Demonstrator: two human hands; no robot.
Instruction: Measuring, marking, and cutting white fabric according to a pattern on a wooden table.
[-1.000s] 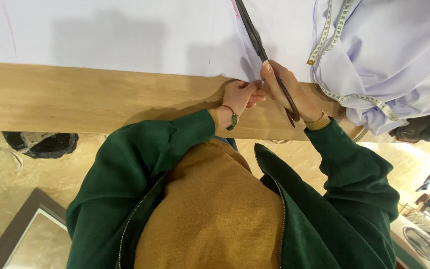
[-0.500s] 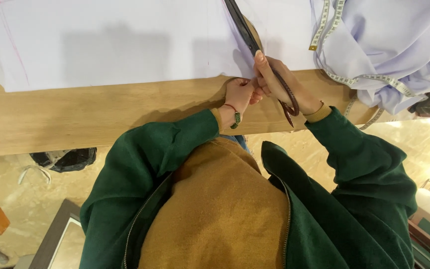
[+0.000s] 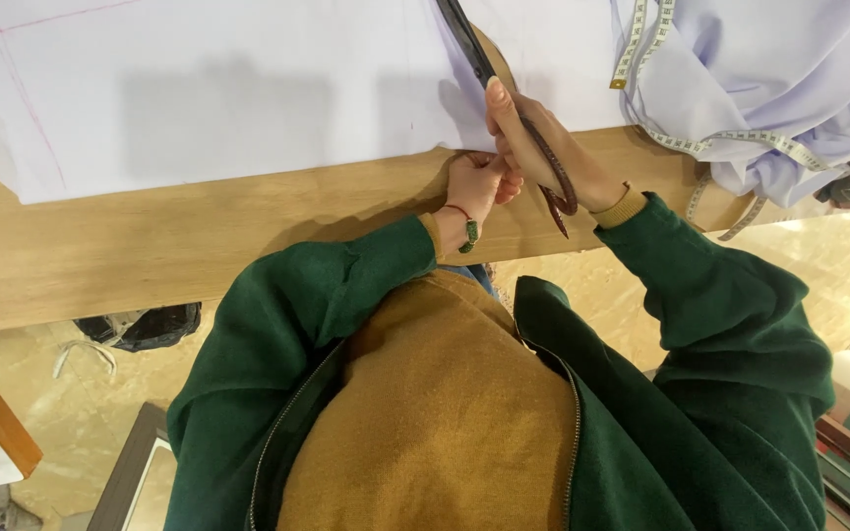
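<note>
Closest to us we see our own green jacket [image 3: 277, 334] and the mustard top [image 3: 445, 423] under it; they hide the near part of the floor. A black bag [image 3: 145, 324] lies on the floor under the table. Our left hand [image 3: 479, 187] sits at the near edge of the wooden tabletop [image 3: 199, 246]. Its fingers are curled and pinch the edge of the pale fabric sheet [image 3: 228, 88]. Our right hand [image 3: 533, 147] is touching it, closed around the handles of big dark scissors [image 3: 504, 93]. The blades point away from us over the sheet. The sheet covers the far part of the tabletop and has thin pink lines. By the right edge lies a bunched lilac cloth [image 3: 779, 69] with a yellow tape measure [image 3: 740, 138] over it.
</note>
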